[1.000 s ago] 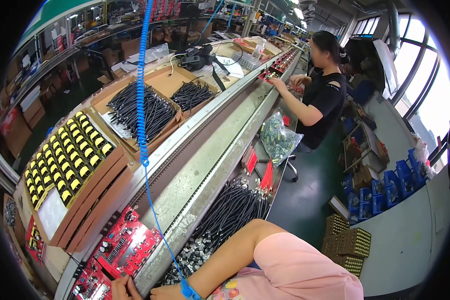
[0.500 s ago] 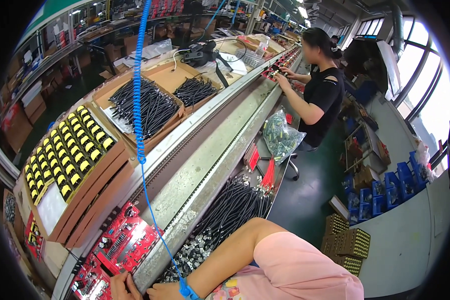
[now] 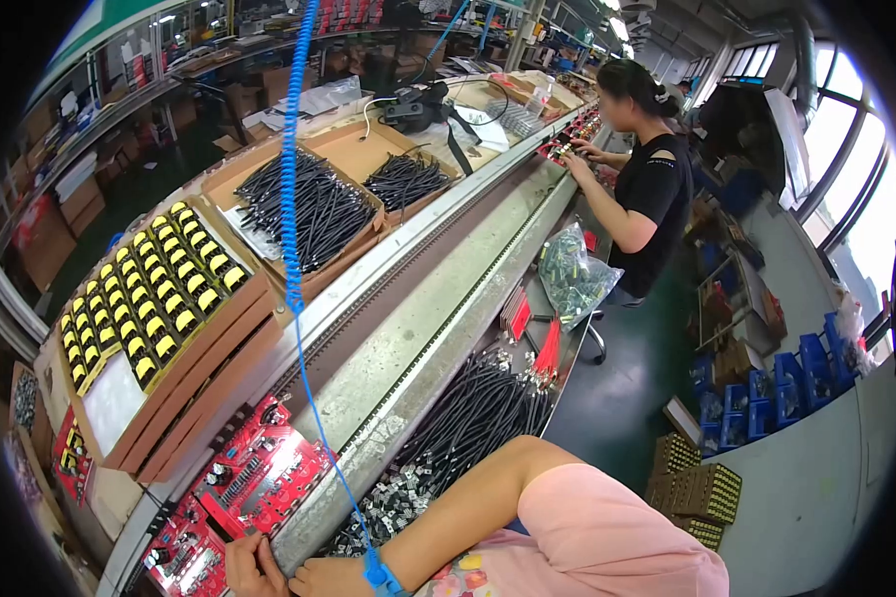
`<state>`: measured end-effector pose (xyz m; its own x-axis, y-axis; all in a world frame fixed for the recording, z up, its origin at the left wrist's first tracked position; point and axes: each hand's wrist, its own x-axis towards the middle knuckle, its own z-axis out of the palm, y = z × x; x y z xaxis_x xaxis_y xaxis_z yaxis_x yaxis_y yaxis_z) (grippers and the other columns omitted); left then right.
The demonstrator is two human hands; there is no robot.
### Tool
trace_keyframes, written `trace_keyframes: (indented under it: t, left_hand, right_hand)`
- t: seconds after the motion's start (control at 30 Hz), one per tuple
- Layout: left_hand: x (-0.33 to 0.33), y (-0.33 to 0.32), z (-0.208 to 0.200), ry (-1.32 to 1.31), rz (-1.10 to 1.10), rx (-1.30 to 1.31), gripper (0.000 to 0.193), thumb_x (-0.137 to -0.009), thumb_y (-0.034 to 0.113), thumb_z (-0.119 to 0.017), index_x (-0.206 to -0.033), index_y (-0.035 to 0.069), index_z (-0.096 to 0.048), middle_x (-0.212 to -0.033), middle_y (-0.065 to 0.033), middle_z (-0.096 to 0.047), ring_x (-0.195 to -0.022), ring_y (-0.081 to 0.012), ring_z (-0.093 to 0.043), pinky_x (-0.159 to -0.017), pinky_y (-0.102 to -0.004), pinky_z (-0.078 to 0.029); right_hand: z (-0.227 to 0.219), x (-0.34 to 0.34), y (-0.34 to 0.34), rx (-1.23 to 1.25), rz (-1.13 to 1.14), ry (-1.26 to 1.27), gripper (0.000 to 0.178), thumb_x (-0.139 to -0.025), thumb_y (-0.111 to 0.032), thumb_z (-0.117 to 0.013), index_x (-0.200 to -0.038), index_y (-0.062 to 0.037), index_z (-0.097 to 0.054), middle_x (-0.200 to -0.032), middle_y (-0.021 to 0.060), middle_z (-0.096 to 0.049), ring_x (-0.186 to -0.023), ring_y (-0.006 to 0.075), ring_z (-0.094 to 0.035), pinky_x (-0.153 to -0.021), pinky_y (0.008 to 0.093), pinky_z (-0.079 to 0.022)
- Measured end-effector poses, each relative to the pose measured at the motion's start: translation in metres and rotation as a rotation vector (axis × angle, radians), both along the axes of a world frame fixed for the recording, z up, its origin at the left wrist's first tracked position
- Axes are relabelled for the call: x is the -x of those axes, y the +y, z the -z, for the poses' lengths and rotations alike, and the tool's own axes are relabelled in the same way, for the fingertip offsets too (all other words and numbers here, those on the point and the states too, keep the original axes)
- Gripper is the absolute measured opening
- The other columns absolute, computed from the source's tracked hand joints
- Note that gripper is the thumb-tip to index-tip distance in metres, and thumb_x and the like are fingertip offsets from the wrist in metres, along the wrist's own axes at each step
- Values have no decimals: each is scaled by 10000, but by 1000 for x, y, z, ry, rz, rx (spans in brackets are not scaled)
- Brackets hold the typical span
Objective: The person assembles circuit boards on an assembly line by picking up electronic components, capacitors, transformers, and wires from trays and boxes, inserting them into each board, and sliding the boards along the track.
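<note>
My left hand (image 3: 253, 569) is at the lower edge, beside the near end of a red circuit board (image 3: 261, 476) lying on the conveyor. Its thumb and fingers are pinched together at the board's edge, with a tiny dark bit at the tips that is too small to name. My right hand (image 3: 331, 577), wearing a blue wrist strap (image 3: 376, 574), rests by the metal rail (image 3: 314, 525), fingers curled inward. What it holds, if anything, is hidden. Next to it lies a heap of small metal-and-black parts (image 3: 393, 502), below a bundle of black cables (image 3: 478, 413).
A blue coiled cord (image 3: 290, 179) hangs across the view down to the strap. Stacked trays of yellow-and-black components (image 3: 149, 298) and boxes of black cables (image 3: 304, 214) stand beyond the conveyor (image 3: 408, 328). A co-worker (image 3: 647, 179) works farther along, past a bag of parts (image 3: 575, 274).
The whole scene has shifted slightly right in the view. Both hands stay close together at the same spot, the left still pinched and the right still curled.
</note>
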<state>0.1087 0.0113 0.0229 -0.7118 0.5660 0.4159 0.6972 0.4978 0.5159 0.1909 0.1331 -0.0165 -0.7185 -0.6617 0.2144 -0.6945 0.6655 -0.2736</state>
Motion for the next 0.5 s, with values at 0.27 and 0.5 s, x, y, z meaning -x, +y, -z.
trace_keyframes:
  t: [0.27,0.5]
  left_hand:
    - [-2,-20,29,-19,-62,-33,152,-875,-70,-703,-1009,0,-687,-923,-158,-671,-852,-319,-653,-783,-399,-527]
    - [7,-8,20,-3,1,-71,169,-870,-66,-738,-1026,-17,-697,-904,-167,-682,-798,-339,-676,-702,-407,-540]
  right_hand:
    - [-28,5,15,329,-5,-267,275,-888,-137,-572,-1026,95,-628,-1102,361,-619,-721,358,-704,-747,446,-587]
    - [-57,-15,65,643,191,-544,457,-924,-35,-718,-1353,-25,-562,-1080,174,-629,-926,372,-678,-776,419,-588]
